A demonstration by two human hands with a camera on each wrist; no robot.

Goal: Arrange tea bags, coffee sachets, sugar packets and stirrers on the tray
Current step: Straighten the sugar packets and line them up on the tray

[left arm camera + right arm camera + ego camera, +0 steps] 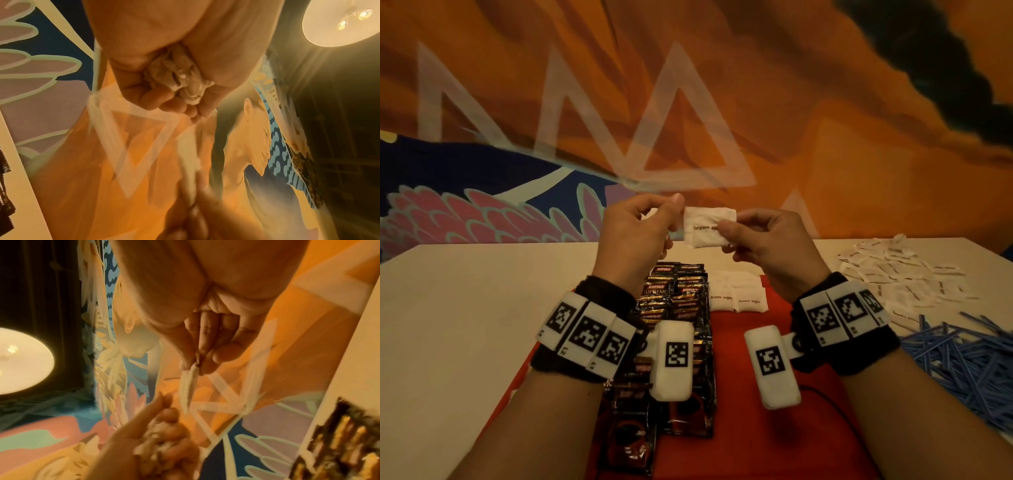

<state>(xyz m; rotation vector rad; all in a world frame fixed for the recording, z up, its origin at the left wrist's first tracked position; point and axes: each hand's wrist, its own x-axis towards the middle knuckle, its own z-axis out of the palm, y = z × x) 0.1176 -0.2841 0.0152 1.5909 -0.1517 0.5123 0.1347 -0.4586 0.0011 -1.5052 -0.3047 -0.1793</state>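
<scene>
Orange and blue mural paint fills the wall behind a pale table (465, 308), and on my head feed a red tray (750, 342) lies on it straight ahead of me. Two columns of dark coffee sachets (674, 308) run down the tray's left part, from about 12 o'clock back toward 6. Just beside them, toward 1 o'clock, white brown-sugar packets on the tray (736, 294) sit in short rows, edges touching. Off the tray at 2 o'clock a loose heap of sugar packets (900, 274) spreads over the table, and at 3 to 4 o'clock lies a pile of blue stirrers (962, 356).

Both hands are raised above the far end of the tray. My right hand (763, 246) pinches one sugar packet (709, 226) by its right edge, thumb on the front and fingers curled behind; the right wrist feed shows the packet edge-on, clamped between thumb and fingertips (205, 366). My left hand (637, 229) is just beside the packet's left edge, thumb (676, 199) up. I cannot tell from the head feed whether that thumb touches the packet. On the left wrist feed the lower fingers are curled tight round a crumpled bunch of white packets (180, 78) in the palm.

A round lit lamp (345, 22) shows at the top right of the left wrist feed.
</scene>
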